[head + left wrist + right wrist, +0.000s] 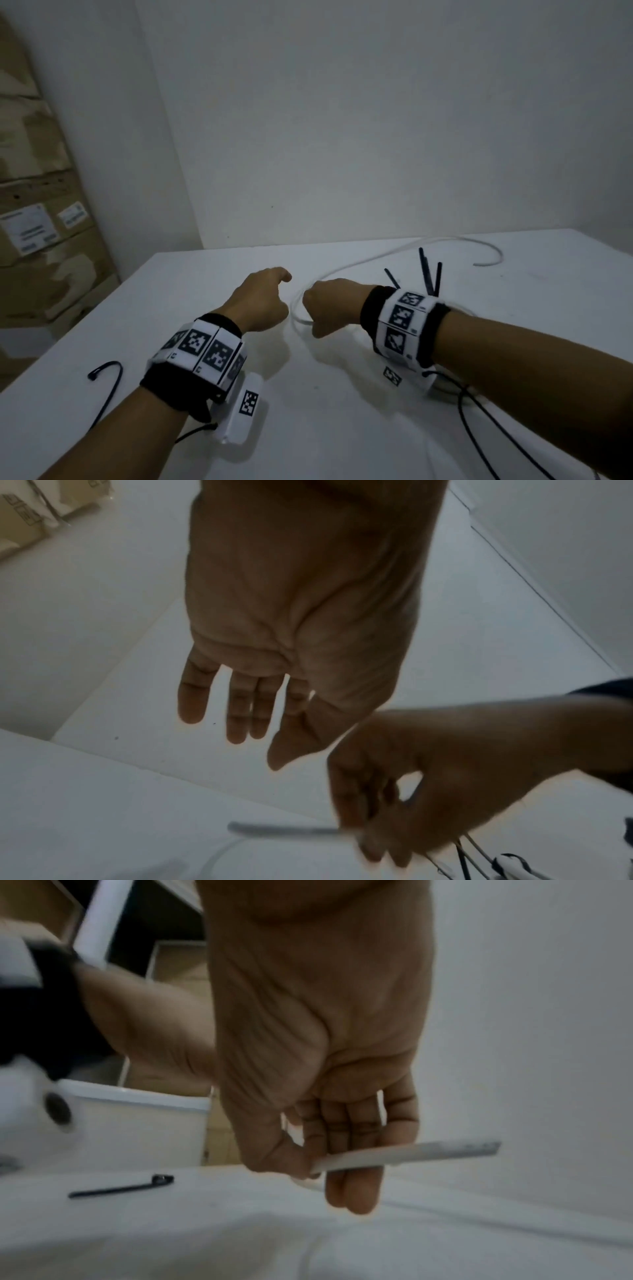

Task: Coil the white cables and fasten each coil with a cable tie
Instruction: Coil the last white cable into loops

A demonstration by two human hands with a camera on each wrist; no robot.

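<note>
A white cable (pixel 397 255) lies across the white table (pixel 171 325), curving from the far right to a loop by my hands. My right hand (pixel 310 301) pinches the cable near its end between thumb and fingers. In the right wrist view the cut end (pixel 411 1153) sticks out past my right hand (pixel 329 1172). My left hand (pixel 284 277) hovers just left of it and holds nothing. Its fingers (pixel 236 718) are spread and nearly straight in the left wrist view. Several black cable ties (pixel 430 274) lie behind my right wrist. One more cable tie (pixel 113 380) lies at the front left.
Stacked cardboard boxes (pixel 37 212) stand left of the table, and a plain wall (pixel 376 120) runs behind it. The table's left edge (pixel 68 339) slants toward me. Thin black cords (pixel 479 431) trail from my right wrist at the front right.
</note>
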